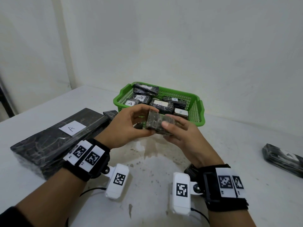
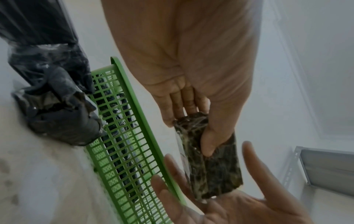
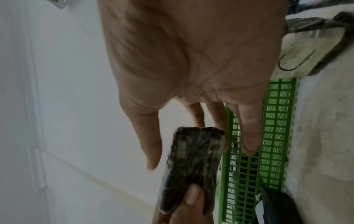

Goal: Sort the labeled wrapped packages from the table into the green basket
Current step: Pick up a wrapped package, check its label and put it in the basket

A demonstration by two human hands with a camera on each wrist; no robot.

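We start nearest the camera, at the bottom of the head view, where our two wrists rise from the lower corners and meet at the centre of the frame. Our left hand (image 1: 126, 126) curls round the left end of a small wrapped package (image 1: 159, 122), thumb below and fingers over the top edge, so it grips it. Our right hand (image 1: 182, 133) meets the right end with the thumb laid on the near face; in the left wrist view its fingers look spread and relaxed round the end rather than clamped, so we judge it a light support. The package is off the table (image 1: 229, 145), its long axis running left to right across the frame, tilted a little down toward the right. No label shows on the faces turned to us, and we cannot tell which letter it bears. Just behind it, toward the upper centre of the frame, stands the green basket (image 1: 200, 110), its near wall almost at our fingertips, already holding several labelled packages. So the move turns on this: the basket lies straight ahead of both hands, near, and the package lies broadside to its near wall. Both hands look about equally close. Farther left lies a large wrapped package (image 1: 54, 138) marked A; at the right edge another package (image 1: 283, 158) lies well apart.
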